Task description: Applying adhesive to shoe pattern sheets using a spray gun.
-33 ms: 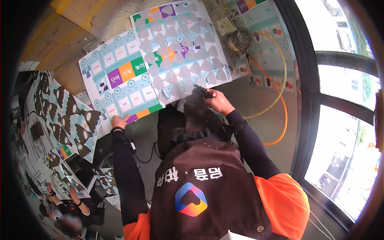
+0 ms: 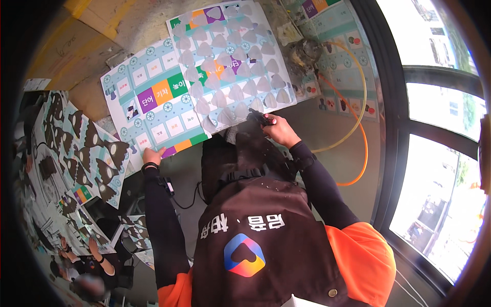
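My left hand (image 2: 153, 156) grips the lower left edge of a printed sheet (image 2: 169, 134), its thumb lying along the border. That sheet has teal wheel patterns and a purple, orange and green band. Overlapping its right part is another printed sheet (image 2: 290, 98), covered with rows of grey rounded triangular pieces (image 2: 236, 92). At the lower edge of this second sheet, my right hand (image 2: 282, 132) is closed around a small black hand tool (image 2: 260, 118). Its exact kind is hard to make out, and my fingers hide part of it.
Cardboard (image 2: 43, 48) stands at the upper left. Left of me hang sheets with dark shapes (image 2: 82, 148), and another person's arm (image 2: 97, 253) shows below them. An orange hose (image 2: 366, 153) and a yellow hose (image 2: 364, 92) loop at right, beside a dark window frame (image 2: 396, 148).
The black tool in my right hand has tilted slightly at its tip. My left hand and both sheets stay where they were. At the lower left, the other person's hands have shifted a little.
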`<state>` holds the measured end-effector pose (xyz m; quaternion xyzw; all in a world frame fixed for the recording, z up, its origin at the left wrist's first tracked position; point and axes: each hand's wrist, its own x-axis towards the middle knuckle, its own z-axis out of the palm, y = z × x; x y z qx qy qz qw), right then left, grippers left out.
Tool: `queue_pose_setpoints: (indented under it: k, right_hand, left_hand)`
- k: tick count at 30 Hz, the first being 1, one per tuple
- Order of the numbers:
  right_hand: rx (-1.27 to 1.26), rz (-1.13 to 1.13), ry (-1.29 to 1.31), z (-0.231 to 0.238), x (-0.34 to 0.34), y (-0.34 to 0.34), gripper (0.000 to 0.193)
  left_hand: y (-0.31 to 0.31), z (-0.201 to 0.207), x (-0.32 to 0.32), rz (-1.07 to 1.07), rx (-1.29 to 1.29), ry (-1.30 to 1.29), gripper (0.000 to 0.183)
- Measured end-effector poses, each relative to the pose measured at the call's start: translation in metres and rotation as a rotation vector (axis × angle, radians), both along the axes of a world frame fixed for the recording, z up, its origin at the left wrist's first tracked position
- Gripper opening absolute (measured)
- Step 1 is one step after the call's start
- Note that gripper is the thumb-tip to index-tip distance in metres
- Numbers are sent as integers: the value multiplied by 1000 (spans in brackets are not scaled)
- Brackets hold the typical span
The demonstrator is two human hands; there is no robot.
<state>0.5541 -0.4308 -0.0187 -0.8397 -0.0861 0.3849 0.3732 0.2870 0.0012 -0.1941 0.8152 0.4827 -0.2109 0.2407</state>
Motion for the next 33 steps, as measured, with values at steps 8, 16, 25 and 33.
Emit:
queue_pose_setpoints:
  k: [8,16,25,33]
  right_hand:
    - [18,-73,-34,-6,7,-1,27]
    - [-31,35,-29,0,5,-6,26]
    - [-33,-18,-75,-7,7,-3,27]
    - [-6,-17,133,18,2,2,27]
  left_hand:
    - [2,-1,-1,42,-61,0,73]
    - [0,-4,-3,37,-5,-28,63]
    - [-3,7,3,49,-19,-13,63]
    - [2,-3,1,55,-48,17,74]
